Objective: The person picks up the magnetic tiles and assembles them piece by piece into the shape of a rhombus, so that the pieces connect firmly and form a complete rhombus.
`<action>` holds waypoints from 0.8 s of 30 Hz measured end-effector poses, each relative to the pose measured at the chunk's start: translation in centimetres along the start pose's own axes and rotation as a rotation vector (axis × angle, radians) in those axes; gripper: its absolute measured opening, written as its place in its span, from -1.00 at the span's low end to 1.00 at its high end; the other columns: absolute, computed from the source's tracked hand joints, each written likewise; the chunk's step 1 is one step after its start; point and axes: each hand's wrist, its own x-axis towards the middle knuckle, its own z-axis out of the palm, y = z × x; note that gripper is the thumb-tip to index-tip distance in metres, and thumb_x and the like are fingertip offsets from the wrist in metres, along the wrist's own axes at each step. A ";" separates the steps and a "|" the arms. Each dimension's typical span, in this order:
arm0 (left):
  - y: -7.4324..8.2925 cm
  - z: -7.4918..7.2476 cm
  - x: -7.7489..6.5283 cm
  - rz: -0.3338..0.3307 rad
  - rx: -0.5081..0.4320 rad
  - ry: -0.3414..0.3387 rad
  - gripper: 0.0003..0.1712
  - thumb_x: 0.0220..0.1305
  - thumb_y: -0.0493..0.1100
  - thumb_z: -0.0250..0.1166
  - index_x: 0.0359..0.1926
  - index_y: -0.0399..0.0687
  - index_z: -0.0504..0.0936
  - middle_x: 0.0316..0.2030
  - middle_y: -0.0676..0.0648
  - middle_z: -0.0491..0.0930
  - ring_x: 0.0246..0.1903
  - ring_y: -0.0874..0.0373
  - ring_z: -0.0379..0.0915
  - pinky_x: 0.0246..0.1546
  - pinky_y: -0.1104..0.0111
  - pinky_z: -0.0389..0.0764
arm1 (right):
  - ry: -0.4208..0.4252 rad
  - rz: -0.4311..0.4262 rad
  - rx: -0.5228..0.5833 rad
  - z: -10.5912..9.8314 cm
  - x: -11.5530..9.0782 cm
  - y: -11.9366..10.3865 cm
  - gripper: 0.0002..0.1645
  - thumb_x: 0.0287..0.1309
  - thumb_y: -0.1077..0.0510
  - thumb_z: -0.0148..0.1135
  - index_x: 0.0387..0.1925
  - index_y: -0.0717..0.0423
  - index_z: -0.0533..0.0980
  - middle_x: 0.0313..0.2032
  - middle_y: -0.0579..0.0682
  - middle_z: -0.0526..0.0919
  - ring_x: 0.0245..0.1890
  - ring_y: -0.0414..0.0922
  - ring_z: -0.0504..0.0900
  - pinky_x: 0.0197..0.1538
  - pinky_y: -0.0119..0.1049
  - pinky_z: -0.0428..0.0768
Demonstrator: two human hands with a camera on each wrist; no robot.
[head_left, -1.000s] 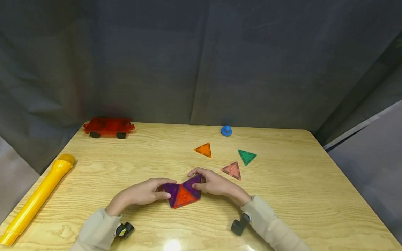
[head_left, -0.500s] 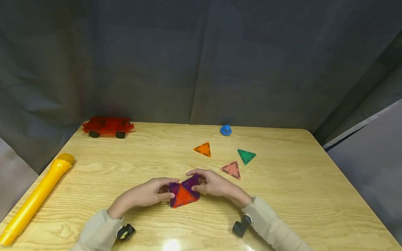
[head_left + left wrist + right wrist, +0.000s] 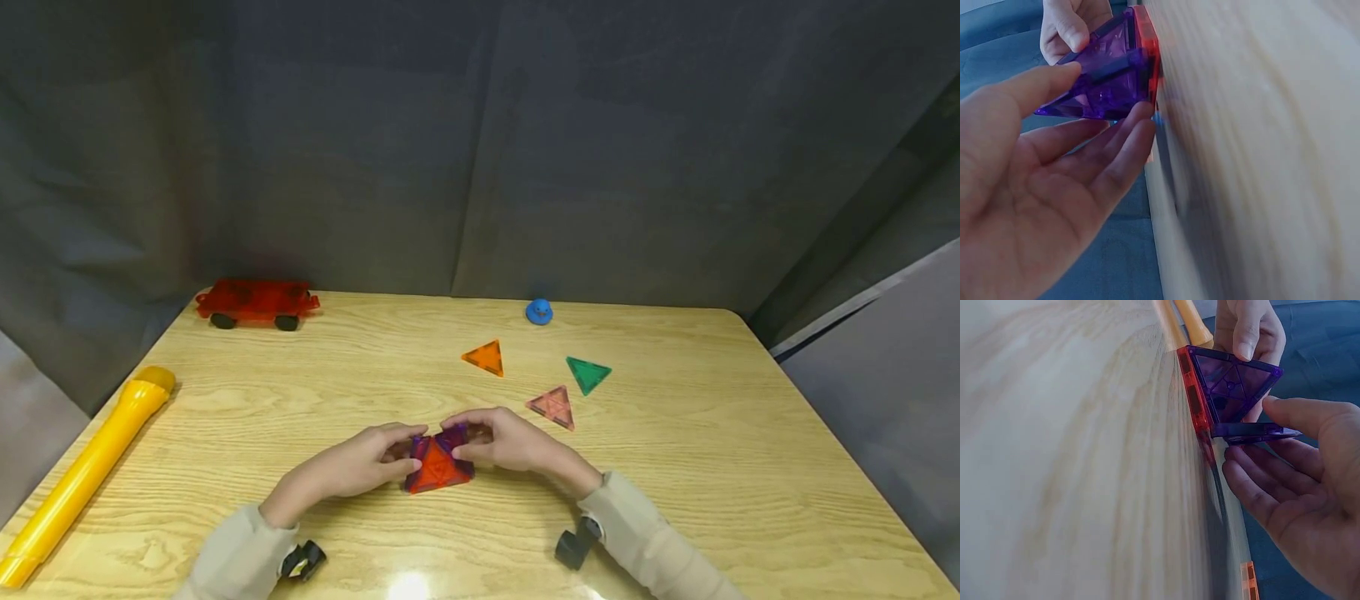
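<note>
A red triangular magnetic tile (image 3: 438, 471) lies on the table between the two hands. Two purple triangular magnetic tiles rise from its edges, tilted up and leaning toward each other. My left hand (image 3: 363, 462) pinches the left purple tile (image 3: 1230, 387), thumb on one face and fingers behind it. The right purple tile (image 3: 1254, 430) is between the thumb and fingers of my right hand (image 3: 508, 442). From the left wrist view, the left tile (image 3: 1110, 90) stands close to the right one, with the red tile (image 3: 1146, 44) flat against the wood.
Orange (image 3: 486, 357), green (image 3: 588, 375) and pink (image 3: 553, 407) triangular tiles lie beyond the right hand. A blue duck (image 3: 539, 312) and a red wheeled car base (image 3: 257, 302) stand near the far edge. A yellow toy microphone (image 3: 86, 475) lies at the left edge.
Both purple tiles have tipped up from nearly flat beside the red tile to steeply raised. My hands have drawn slightly closer together while holding them.
</note>
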 end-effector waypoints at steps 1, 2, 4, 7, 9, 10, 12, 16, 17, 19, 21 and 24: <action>0.0 0.0 0.0 0.003 0.007 0.002 -0.36 0.43 -0.04 0.08 0.35 -0.37 0.23 0.19 -0.34 0.39 0.05 -0.10 0.47 0.01 0.11 0.52 | -0.002 0.002 0.002 0.0 0.0 0.0 -0.54 0.23 0.19 0.23 0.15 0.20 0.48 -0.04 0.12 0.62 -0.19 -0.17 0.63 -0.21 -0.42 0.59; 0.0 0.1 0.0 0.007 0.013 0.005 -0.36 0.43 -0.04 0.08 0.35 -0.37 0.24 0.20 -0.34 0.38 0.06 -0.10 0.47 0.01 0.11 0.52 | -0.005 0.003 0.002 0.0 -0.1 0.0 -0.54 0.23 0.19 0.23 0.16 0.19 0.48 -0.02 0.11 0.61 -0.19 -0.17 0.63 -0.21 -0.42 0.59; 0.1 0.2 0.0 0.015 0.025 0.007 -0.37 0.43 -0.03 0.07 0.34 -0.37 0.24 0.20 -0.34 0.38 0.05 -0.09 0.46 0.01 0.12 0.53 | -0.009 0.008 0.005 0.0 -0.1 0.0 -0.54 0.24 0.17 0.23 0.17 0.16 0.48 0.01 0.11 0.60 -0.16 -0.16 0.64 -0.18 -0.42 0.59; 0.0 0.3 0.1 0.030 0.036 0.012 -0.37 0.44 -0.03 0.06 0.34 -0.38 0.24 0.21 -0.34 0.37 0.07 -0.10 0.45 0.00 0.13 0.53 | -0.017 0.006 0.009 0.1 -0.2 0.0 -0.52 0.23 0.17 0.23 0.18 0.16 0.48 0.03 0.13 0.60 -0.11 -0.12 0.64 -0.16 -0.40 0.60; 0.0 0.3 0.1 0.043 0.043 0.015 -0.37 0.44 -0.03 0.06 0.33 -0.39 0.25 0.21 -0.35 0.37 0.08 -0.12 0.44 0.01 0.12 0.52 | -0.020 0.005 0.009 0.1 -0.2 -0.1 -0.51 0.23 0.17 0.24 0.19 0.16 0.47 0.06 0.15 0.59 -0.07 -0.10 0.64 -0.14 -0.40 0.61; 0.0 0.4 0.1 0.044 0.046 0.016 -0.37 0.44 -0.03 0.05 0.33 -0.39 0.25 0.21 -0.34 0.37 0.08 -0.11 0.43 0.01 0.12 0.52 | -0.022 0.004 0.011 0.1 -0.2 -0.1 -0.51 0.23 0.17 0.24 0.19 0.16 0.47 0.07 0.16 0.58 -0.05 -0.08 0.64 -0.12 -0.39 0.61; -0.1 0.5 0.2 0.045 0.054 0.022 -0.37 0.44 -0.02 0.05 0.34 -0.37 0.25 0.22 -0.33 0.36 0.10 -0.10 0.42 0.04 0.12 0.51 | -0.020 -0.005 0.002 0.2 -0.2 -0.1 -0.51 0.22 0.18 0.24 0.19 0.17 0.47 0.10 0.17 0.56 -0.02 -0.05 0.62 -0.10 -0.39 0.60; -0.2 0.7 0.3 0.059 0.067 0.033 -0.38 0.43 -0.02 0.07 0.33 -0.35 0.27 0.21 -0.28 0.39 0.05 -0.02 0.45 0.01 0.20 0.52 | -0.018 -0.045 -0.005 0.4 -0.1 -0.2 -0.50 0.20 0.20 0.26 0.18 0.18 0.48 0.14 0.15 0.53 0.08 -0.01 0.56 -0.01 -0.37 0.57; -0.2 0.8 0.3 0.068 0.069 0.036 -0.38 0.43 -0.03 0.07 0.33 -0.36 0.28 0.20 -0.27 0.40 0.03 0.00 0.46 -0.01 0.23 0.54 | -0.017 -0.064 -0.021 0.4 0.0 -0.2 -0.50 0.19 0.19 0.27 0.18 0.17 0.48 0.14 0.14 0.53 0.09 -0.01 0.55 0.00 -0.38 0.57; -0.2 0.8 0.4 0.085 0.071 0.040 -0.39 0.42 -0.04 0.08 0.32 -0.37 0.29 0.17 -0.27 0.42 -0.03 0.03 0.48 -0.06 0.30 0.55 | -0.020 -0.096 -0.034 0.5 0.0 -0.4 -0.50 0.18 0.20 0.27 0.18 0.18 0.49 0.13 0.12 0.54 0.10 -0.01 0.54 0.01 -0.37 0.57; -0.1 0.8 0.5 0.096 0.075 0.046 -0.40 0.42 -0.06 0.10 0.30 -0.40 0.30 0.14 -0.27 0.44 -0.06 0.04 0.49 -0.10 0.35 0.56 | -0.020 -0.119 -0.049 0.6 0.1 -0.5 -0.49 0.17 0.21 0.28 0.18 0.17 0.49 0.12 0.11 0.55 0.09 -0.02 0.54 0.01 -0.37 0.56; 0.1 0.8 0.5 0.092 0.081 0.057 -0.41 0.40 -0.07 0.12 0.27 -0.42 0.34 0.10 -0.25 0.46 -0.11 0.09 0.49 -0.14 0.40 0.56 | -0.019 -0.125 -0.045 0.7 0.1 -0.7 -0.48 0.15 0.23 0.29 0.17 0.18 0.48 0.09 0.12 0.56 0.06 -0.02 0.57 0.01 -0.36 0.57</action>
